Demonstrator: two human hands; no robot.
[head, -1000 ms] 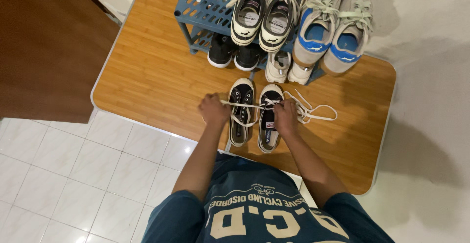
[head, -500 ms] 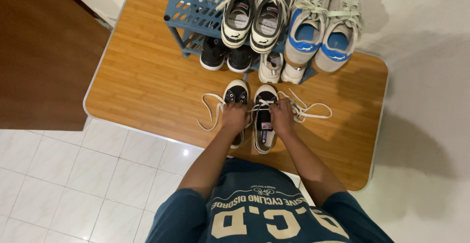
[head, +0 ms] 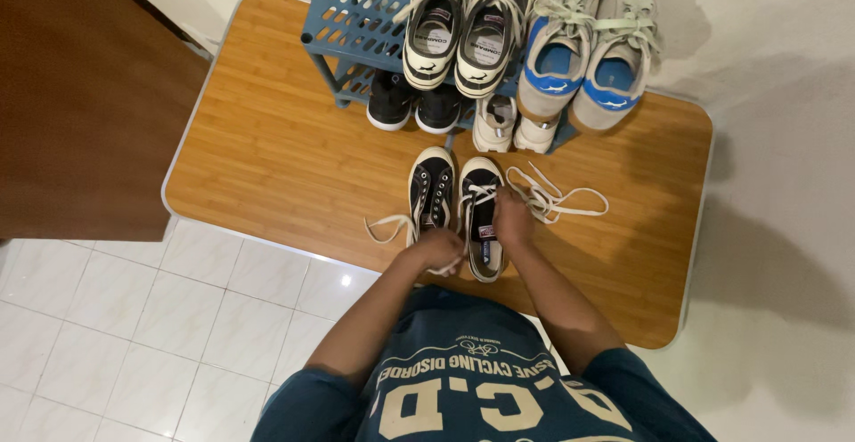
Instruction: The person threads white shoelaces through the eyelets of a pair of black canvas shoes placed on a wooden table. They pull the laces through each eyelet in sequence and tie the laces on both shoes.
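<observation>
Below, two black sneakers (head: 454, 210) side by side on worktop (head: 267, 157), toes pointing away, left hand (head: 436, 248) clenched on lace (head: 389, 226), right hand (head: 514, 219) pinching laces.

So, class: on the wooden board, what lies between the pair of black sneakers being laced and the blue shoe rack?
In the head view, only bare wooden board separates the black sneakers from the blue shoe rack; nothing lies there.

two shoes (head: 454, 206) lie on the table (head: 267, 157), shoe rack (head: 356, 15) behind them.
</observation>
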